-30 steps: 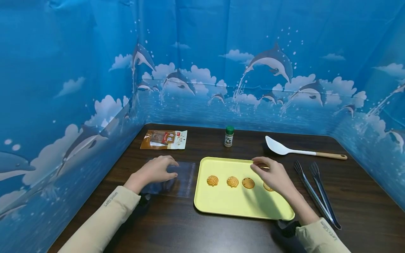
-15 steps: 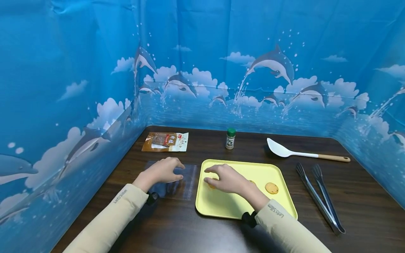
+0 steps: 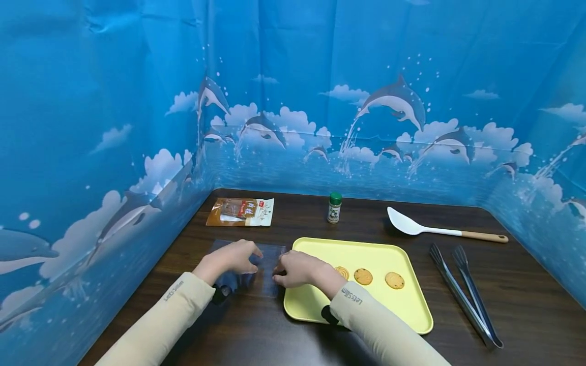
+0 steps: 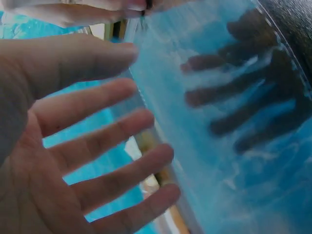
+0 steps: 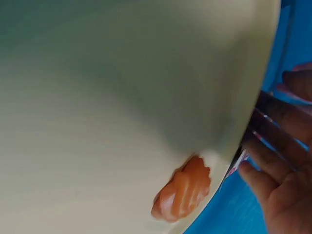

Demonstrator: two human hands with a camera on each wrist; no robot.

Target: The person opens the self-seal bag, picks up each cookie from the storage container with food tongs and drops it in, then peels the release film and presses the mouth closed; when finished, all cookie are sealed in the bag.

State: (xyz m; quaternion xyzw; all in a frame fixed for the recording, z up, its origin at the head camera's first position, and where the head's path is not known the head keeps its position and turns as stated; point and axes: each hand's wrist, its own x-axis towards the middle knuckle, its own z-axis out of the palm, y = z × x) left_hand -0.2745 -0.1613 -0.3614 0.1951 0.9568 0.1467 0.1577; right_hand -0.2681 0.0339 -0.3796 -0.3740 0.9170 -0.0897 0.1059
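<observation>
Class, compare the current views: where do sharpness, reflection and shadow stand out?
Head: silver metal tongs look crisp; left wrist: the left hand mirrors darkly across the clear plastic bag; right wrist: soft shadow dims the yellow rectangular tray.

The head view is evenly bright and fairly sharp, with soft shadows on the table point(image 3: 256, 333) near the sleeves point(image 3: 155, 317). The wrist views are dimmer and blurrier: clear plastic point(image 4: 204, 161) throws blurred reflections, and shade greys the tray point(image 5: 97, 107).

Left grip point(image 3: 231, 258): fingers point(image 4: 107, 135) spread, thumb point(image 4: 73, 63) apart. Right grip point(image 3: 299, 268) near it, fingers slightly bent. Both forearms point(image 3: 155, 320) angled inward.
</observation>
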